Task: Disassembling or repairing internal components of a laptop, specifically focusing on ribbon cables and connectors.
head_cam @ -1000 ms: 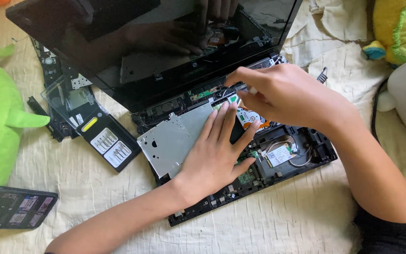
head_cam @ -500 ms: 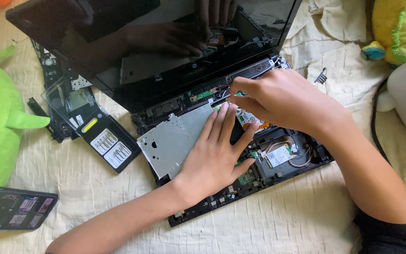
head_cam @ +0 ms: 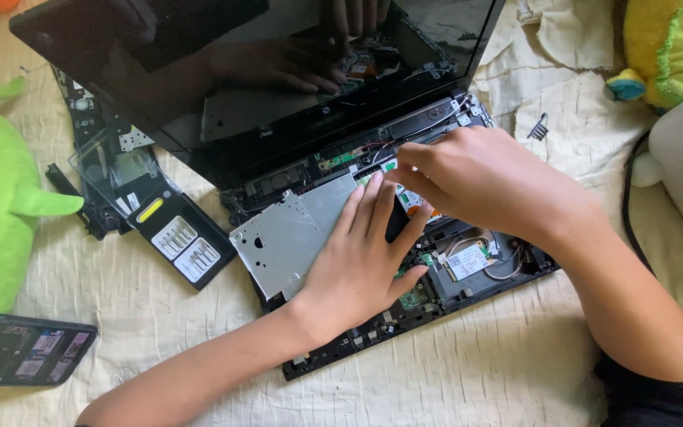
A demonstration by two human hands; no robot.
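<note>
Bare sheet metal: a silver metal plate [head_cam: 294,233] lies across the left half of the opened laptop base [head_cam: 436,308], which rests on a cream quilted bed cover [head_cam: 476,372] with its dark screen [head_cam: 223,71] tilted back. The left hand [head_cam: 365,265] lies flat, fingers [head_cam: 369,209] straight and close together, pressing the plate's right edge without gripping anything. The right hand [head_cam: 488,182] sits just behind it, fingers bunched together over the circuit board near the hinge; whether they pinch a tool or a part cannot be told, since the fingertips are hidden.

Hazards from this position:

1. Plate shift. Only flat pressure holds the plate. If the left hand lifts or slides, the plate's edge may scrape the green board [head_cam: 414,296] beside it.
2. Cable strain. Thin wires [head_cam: 507,265] loop around the small wireless card [head_cam: 468,261] close to the right wrist. A careless sweep of the forearm could snag them.
3. Lost hardware. The soft, creased cover (no tray is in view) would swallow any dropped screw.
4. Unstable support. The bed yields under load, so hard downward pressure could flex the base.

A black battery pack [head_cam: 179,237], a clear plastic piece [head_cam: 112,170] and a green plush toy [head_cam: 1,205] lie to the left, well apart from both hands.
</note>
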